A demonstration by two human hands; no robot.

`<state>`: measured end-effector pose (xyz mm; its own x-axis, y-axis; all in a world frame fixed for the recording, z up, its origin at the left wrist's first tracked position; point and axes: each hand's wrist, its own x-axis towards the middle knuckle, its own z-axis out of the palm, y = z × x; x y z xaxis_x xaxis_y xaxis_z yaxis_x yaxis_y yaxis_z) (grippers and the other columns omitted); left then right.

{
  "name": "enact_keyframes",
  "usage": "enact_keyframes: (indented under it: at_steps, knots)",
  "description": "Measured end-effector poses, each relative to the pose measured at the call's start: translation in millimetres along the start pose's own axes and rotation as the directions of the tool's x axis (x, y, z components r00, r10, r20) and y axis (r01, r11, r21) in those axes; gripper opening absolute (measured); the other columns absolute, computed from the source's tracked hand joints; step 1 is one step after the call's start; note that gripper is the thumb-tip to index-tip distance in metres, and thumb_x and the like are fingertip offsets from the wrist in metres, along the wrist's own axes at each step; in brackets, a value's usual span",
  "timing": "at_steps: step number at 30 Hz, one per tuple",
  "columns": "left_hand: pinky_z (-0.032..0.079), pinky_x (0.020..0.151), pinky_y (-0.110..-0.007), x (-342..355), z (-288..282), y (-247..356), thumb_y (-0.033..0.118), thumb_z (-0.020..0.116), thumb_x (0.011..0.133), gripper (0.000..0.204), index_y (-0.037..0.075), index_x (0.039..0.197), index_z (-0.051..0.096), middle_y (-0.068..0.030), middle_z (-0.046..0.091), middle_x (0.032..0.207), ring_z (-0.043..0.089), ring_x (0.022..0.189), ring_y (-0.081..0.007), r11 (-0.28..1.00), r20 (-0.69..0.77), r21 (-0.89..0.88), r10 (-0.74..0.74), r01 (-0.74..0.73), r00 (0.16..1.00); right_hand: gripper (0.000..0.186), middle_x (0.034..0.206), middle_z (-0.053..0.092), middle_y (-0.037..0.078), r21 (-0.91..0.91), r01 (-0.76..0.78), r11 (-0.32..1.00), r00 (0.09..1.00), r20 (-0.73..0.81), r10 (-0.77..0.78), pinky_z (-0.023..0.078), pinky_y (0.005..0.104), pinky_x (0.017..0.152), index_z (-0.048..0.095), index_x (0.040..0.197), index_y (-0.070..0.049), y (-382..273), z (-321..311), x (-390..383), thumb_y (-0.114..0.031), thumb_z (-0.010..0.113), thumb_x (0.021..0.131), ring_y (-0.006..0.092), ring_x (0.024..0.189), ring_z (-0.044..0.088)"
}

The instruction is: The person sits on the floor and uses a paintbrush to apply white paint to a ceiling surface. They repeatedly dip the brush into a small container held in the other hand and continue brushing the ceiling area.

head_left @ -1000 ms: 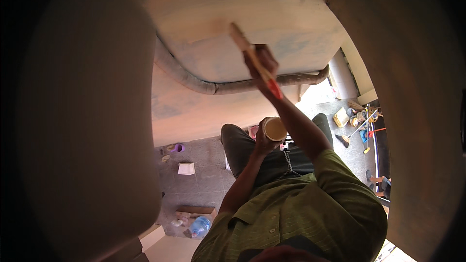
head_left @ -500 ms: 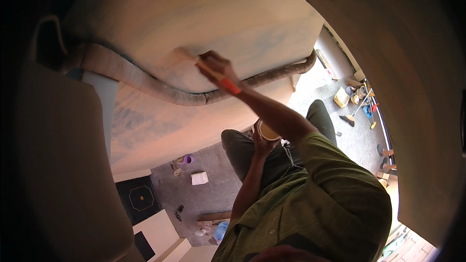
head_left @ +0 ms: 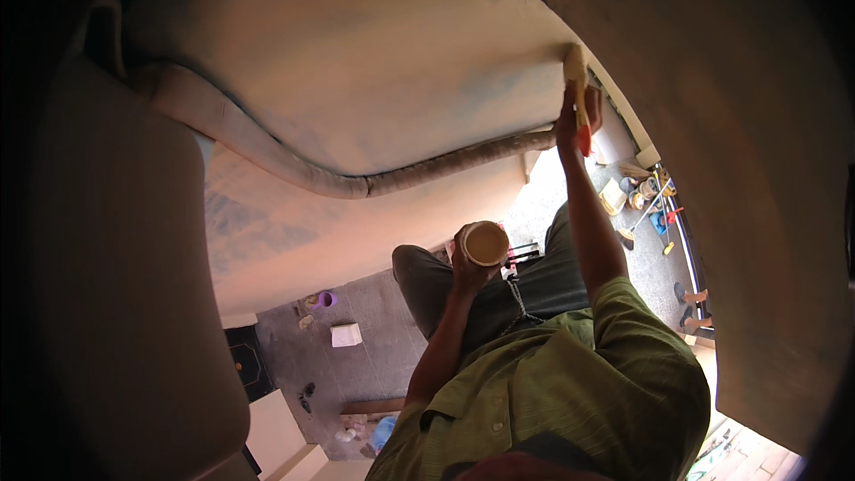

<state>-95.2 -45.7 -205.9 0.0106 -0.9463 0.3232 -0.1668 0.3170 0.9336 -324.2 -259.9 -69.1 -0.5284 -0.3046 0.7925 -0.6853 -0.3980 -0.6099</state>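
My right hand (head_left: 570, 118) is raised far to the right and grips a paintbrush (head_left: 582, 135) with an orange-red handle end. The pale bristles touch or nearly touch the cream wall (head_left: 427, 44) at its right edge; the exact contact is hard to make out. In front of my waist, my left hand (head_left: 463, 272) is wrapped round an open paint tub (head_left: 485, 243). Cream-coloured paint shows inside it, and the tub's mouth faces up. Bluish-grey patches show through on parts of the wall.
A thick pipe (head_left: 436, 167) runs across the wall just below my reach. Far below on the floor lie a white block (head_left: 346, 335), a purple mug (head_left: 327, 299) and a broom (head_left: 627, 238). Another person's feet (head_left: 695, 297) show at the right.
My right hand has swung with the paintbrush from the middle of the wall to its right edge. The paint tub in my left hand is now fully in view.
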Motion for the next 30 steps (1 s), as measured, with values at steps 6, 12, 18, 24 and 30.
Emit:
enact_keyframes:
  at_steps: [6,12,18,24,30]
  knots:
    - [0.054,0.093,-0.041,-1,8,-5,0.013,0.095,0.061,0.088,0.004,0.133,0.046,-0.0146,0.064,0.119,0.065,0.108,-0.0295,0.999,-0.027,0.021,-0.029,0.03,0.999,0.026,0.107,0.064,0.014,0.247,-0.132,0.96,0.982,0.165,0.093,0.052,0.0377,0.084,0.062,0.12,-0.003,-44,66,-79,-0.009,0.063,0.095,0.0313,0.094,0.065]
    - [0.051,0.091,-0.044,-12,-3,-22,0.028,0.092,0.069,0.088,0.002,0.136,0.041,-0.0192,0.063,0.115,0.064,0.105,-0.0334,0.983,-0.014,-0.114,-0.143,0.141,0.99,0.022,0.098,0.066,0.016,0.626,0.056,0.778,0.864,0.359,-0.352,0.058,0.0369,0.07,0.066,0.103,0.0,-201,93,-124,0.001,0.074,0.082,0.0307,0.087,0.068]
    - [0.051,0.094,-0.044,-10,0,-7,0.019,0.095,0.062,0.089,0.002,0.133,0.044,-0.0192,0.062,0.119,0.064,0.107,-0.034,0.995,-0.073,0.092,-0.043,0.05,0.996,0.024,0.103,0.065,0.014,0.557,0.198,0.807,0.819,0.359,-0.448,0.057,0.04,0.074,0.064,0.103,0.0,-182,108,-112,-0.001,0.073,0.081,0.0316,0.091,0.066]
    - [0.053,0.095,-0.04,-1,5,3,0.009,0.093,0.066,0.08,0.004,0.131,0.047,-0.014,0.064,0.12,0.064,0.11,-0.0274,0.999,-0.03,-0.008,-0.043,0.043,0.999,0.026,0.093,0.063,0.013,0.267,0.4,0.877,0.844,0.265,-0.466,0.054,0.0381,0.064,0.066,0.11,-0.004,-27,55,-36,0.0,0.072,0.085,0.0282,0.082,0.064]
    - [0.054,0.096,-0.041,-4,-1,11,0.009,0.094,0.063,0.084,0.004,0.132,0.046,-0.0144,0.064,0.122,0.065,0.112,-0.0277,0.999,-0.037,-0.038,-0.031,0.03,0.999,0.012,0.083,0.059,0.011,-0.021,-0.023,1.0,0.998,0.054,0.024,0.049,0.0346,0.065,0.063,0.091,0.0,5,-11,12,-0.008,0.071,0.092,0.0228,0.073,0.06]
